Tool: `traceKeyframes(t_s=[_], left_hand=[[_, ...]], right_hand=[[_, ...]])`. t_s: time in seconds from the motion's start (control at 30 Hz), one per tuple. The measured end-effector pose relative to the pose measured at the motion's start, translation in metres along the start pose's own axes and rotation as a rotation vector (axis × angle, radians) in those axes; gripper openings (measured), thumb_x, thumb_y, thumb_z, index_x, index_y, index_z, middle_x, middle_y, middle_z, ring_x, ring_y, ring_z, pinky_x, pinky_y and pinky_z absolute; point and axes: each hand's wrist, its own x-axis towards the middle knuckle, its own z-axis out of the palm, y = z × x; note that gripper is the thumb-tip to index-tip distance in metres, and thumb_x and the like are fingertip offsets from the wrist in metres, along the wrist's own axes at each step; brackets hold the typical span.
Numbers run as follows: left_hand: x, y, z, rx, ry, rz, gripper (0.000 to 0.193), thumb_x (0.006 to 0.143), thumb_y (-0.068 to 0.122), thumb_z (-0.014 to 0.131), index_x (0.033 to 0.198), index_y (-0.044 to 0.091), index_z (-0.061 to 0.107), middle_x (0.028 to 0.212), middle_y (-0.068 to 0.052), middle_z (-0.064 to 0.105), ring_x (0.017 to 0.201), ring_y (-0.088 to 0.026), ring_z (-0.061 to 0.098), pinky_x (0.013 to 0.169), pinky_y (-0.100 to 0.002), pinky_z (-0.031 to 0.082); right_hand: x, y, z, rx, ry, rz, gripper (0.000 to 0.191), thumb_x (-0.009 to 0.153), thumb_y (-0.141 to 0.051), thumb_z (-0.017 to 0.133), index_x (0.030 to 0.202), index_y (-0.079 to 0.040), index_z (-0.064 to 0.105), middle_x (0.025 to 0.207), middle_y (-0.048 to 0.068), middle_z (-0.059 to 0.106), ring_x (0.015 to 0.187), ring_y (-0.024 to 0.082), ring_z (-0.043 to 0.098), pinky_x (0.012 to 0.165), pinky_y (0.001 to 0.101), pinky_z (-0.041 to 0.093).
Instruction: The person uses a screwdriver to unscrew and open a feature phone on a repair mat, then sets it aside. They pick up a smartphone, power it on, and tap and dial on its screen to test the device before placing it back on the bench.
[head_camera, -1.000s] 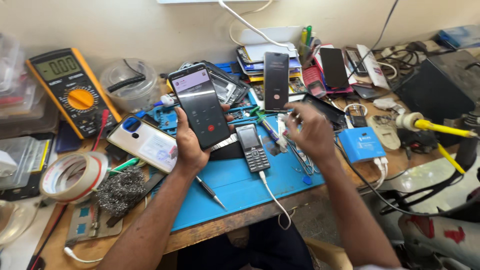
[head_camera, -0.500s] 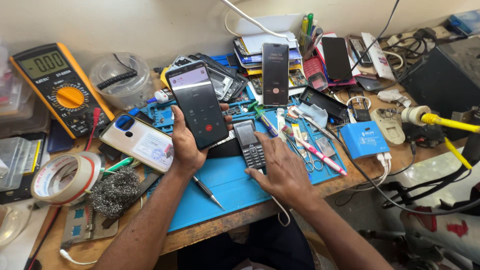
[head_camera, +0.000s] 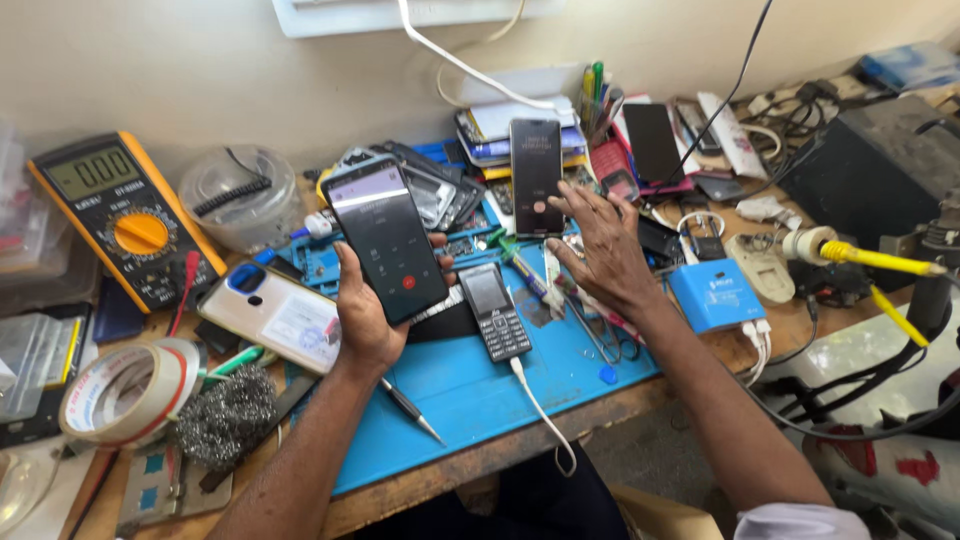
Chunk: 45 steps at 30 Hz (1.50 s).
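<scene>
Cluttered bench (head_camera: 480, 400) | L hand (head_camera: 368, 315) grips smartphone (head_camera: 385, 240) | palm hidden

Colours across my cluttered repair bench

In my left hand (head_camera: 365, 320) the glossy black smartphone (head_camera: 388, 240) shows a dark screen with one red round button; my right hand (head_camera: 600, 250) hovers over the flat bright blue rubber work mat (head_camera: 470, 390). The small black keypad phone (head_camera: 494, 310) trails a white cable (head_camera: 545, 420). Beside them sit the orange-and-black multimeter (head_camera: 125, 220) with its grey-green display, the beige roll of tape (head_camera: 125, 390), grey steel wool (head_camera: 225, 415), a sky-blue box (head_camera: 715, 293) and a yellow-handled soldering iron (head_camera: 870, 258).
</scene>
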Motion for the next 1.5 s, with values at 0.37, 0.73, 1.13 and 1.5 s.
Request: traceKeyframes(t_s=[0.37,0.73,1.13,1.5], left_hand=[[0.003,0.001,-0.001,-0.006,0.011,-0.009,0.084,0.102,0.07,0.027,0.144,0.001,0.05,0.128,-0.023,0.065,0.111,-0.034,0.069,0.094,-0.051,0.059],[-0.001,-0.003,-0.003,0.033,0.01,-0.008,0.083,0.102,0.07,0.024,0.145,0.002,0.049,0.129,-0.023,0.065,0.113,-0.033,0.069,0.095,-0.05,0.06],[-0.001,0.0,-0.002,0.029,0.012,-0.01,0.083,0.102,0.07,0.025,0.144,0.002,0.049,0.129,-0.023,0.064,0.113,-0.033,0.069,0.096,-0.05,0.06],[-0.001,0.0,-0.002,0.046,0.01,-0.013,0.084,0.103,0.07,0.025,0.144,0.001,0.049,0.129,-0.022,0.065,0.113,-0.032,0.069,0.095,-0.05,0.06]], right_hand=[[0.002,0.008,0.001,0.0,-0.063,0.222,0.065,0.099,-0.031,0.055,0.157,-0.009,0.037,0.143,0.008,0.063,0.144,0.027,0.045,0.122,0.0548,0.015],[-0.003,0.01,0.001,0.006,-0.037,0.084,0.068,0.094,-0.015,0.056,0.158,-0.007,0.035,0.143,0.003,0.065,0.148,0.027,0.043,0.122,0.055,0.016],[-0.004,0.015,0.004,-0.104,-0.064,0.166,0.068,0.094,-0.015,0.054,0.159,-0.006,0.034,0.138,0.005,0.067,0.146,0.03,0.043,0.123,0.0578,0.015],[0.0,0.01,0.007,-0.014,-0.07,0.092,0.072,0.091,-0.012,0.053,0.16,-0.005,0.031,0.145,0.005,0.063,0.146,0.031,0.039,0.12,0.0601,0.014]])
